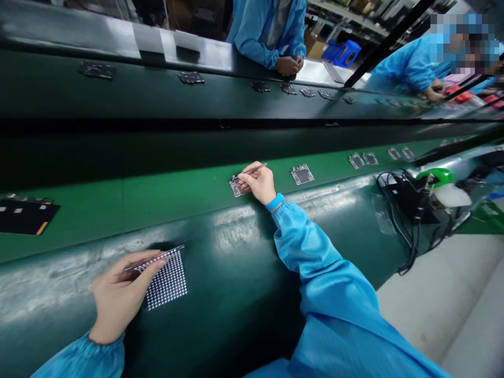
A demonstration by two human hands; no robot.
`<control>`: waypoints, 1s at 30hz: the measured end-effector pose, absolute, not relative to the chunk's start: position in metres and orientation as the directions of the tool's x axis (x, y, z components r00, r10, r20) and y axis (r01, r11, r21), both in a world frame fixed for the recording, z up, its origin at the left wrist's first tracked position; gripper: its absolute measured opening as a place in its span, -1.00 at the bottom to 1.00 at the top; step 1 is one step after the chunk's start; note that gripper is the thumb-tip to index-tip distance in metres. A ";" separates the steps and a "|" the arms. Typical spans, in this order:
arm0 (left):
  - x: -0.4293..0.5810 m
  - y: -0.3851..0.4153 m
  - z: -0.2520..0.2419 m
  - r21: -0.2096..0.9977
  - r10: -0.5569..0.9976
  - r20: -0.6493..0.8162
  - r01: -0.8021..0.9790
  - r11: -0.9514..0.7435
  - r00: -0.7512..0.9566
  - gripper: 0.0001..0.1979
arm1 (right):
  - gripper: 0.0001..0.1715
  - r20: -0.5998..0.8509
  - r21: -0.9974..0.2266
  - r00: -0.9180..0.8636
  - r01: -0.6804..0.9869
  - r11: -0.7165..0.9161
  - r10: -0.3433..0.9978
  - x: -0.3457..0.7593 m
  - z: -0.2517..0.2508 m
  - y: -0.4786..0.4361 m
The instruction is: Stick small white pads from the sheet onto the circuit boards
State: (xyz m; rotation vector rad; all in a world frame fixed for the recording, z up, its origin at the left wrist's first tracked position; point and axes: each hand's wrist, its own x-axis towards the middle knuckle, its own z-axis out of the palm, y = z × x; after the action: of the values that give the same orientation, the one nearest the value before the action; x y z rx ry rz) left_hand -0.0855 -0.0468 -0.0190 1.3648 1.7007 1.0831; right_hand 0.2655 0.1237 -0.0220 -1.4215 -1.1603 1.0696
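My right hand [258, 181] reaches out to the green conveyor belt [157, 194] and is closed on thin tweezers [254, 169], their tip down on a small circuit board [237, 186] that lies under the hand. My left hand [118, 294] rests on the dark rail in front of me, its fingers curled over the top edge of a black sheet of small white dots [167, 281], holding it in place. Both my sleeves are blue.
More small boards [302, 174] ride the near belt to the right, and several lie on the far belt [191, 77]. A black tray [23, 214] sits at the left. Cables and a green-topped bottle [437, 178] stand at the right. Two people in blue work opposite.
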 end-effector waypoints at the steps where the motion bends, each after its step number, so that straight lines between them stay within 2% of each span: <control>1: -0.085 -0.047 -0.019 0.913 0.978 -0.020 0.396 0.102 -0.206 -0.73 | -0.56 -0.047 -0.990 0.165 0.125 -0.069 0.985 0.267 -0.022 0.124; 12: -0.084 -0.046 -0.018 0.897 0.974 -0.007 0.429 0.105 -0.224 -0.70 | -0.54 -0.056 -0.990 0.192 0.116 -0.079 0.980 0.280 -0.023 0.123; 14: -0.084 -0.047 -0.018 0.894 0.972 -0.021 0.431 0.123 -0.233 -0.71 | -0.55 -0.017 -0.989 0.213 0.141 -0.047 0.977 0.282 -0.021 0.118; 16: -0.085 -0.047 -0.019 0.898 0.971 -0.034 0.420 0.133 -0.235 -0.71 | -0.59 0.090 -0.964 0.192 0.262 0.038 0.977 0.283 -0.018 0.110; 18: -0.085 -0.048 -0.020 0.902 0.972 -0.039 0.411 0.134 -0.233 -0.71 | -0.62 0.226 -0.859 0.069 0.485 0.165 0.972 0.284 -0.017 0.103; 20: -0.085 -0.047 -0.020 0.904 0.972 -0.036 0.407 0.131 -0.233 -0.70 | -0.66 0.299 -0.660 -0.119 0.691 0.295 0.947 0.285 -0.017 0.099; 22: -0.085 -0.047 -0.020 0.906 0.972 -0.027 0.405 0.124 -0.235 -0.70 | -0.69 0.303 -0.478 -0.254 0.794 0.377 0.919 0.287 -0.016 0.098; 24: -0.083 -0.046 -0.018 0.905 0.971 -0.022 0.407 0.120 -0.236 -0.70 | -0.70 0.290 -0.410 -0.305 0.817 0.406 0.907 0.289 -0.012 0.097; 26: -0.083 -0.046 -0.017 0.904 0.968 -0.017 0.410 0.122 -0.250 -0.71 | -0.69 0.296 -0.467 -0.292 0.786 0.404 0.910 0.286 -0.005 0.094; 28: -0.086 -0.048 -0.017 0.902 0.960 -0.011 0.412 0.129 -0.279 -0.71 | -0.65 0.288 -0.645 -0.241 0.667 0.374 0.927 0.276 0.005 0.087; 30: -0.097 -0.051 -0.022 0.903 0.962 0.033 0.421 0.087 -0.269 -0.69 | -0.57 0.218 -0.853 -0.193 0.439 0.283 0.957 0.257 0.012 0.077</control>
State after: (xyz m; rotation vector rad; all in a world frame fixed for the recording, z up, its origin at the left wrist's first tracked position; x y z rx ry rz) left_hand -0.0974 -0.0512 -0.0217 1.3665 1.7626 1.1458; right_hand 0.2570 0.0771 0.0115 -1.2683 -1.7725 0.8375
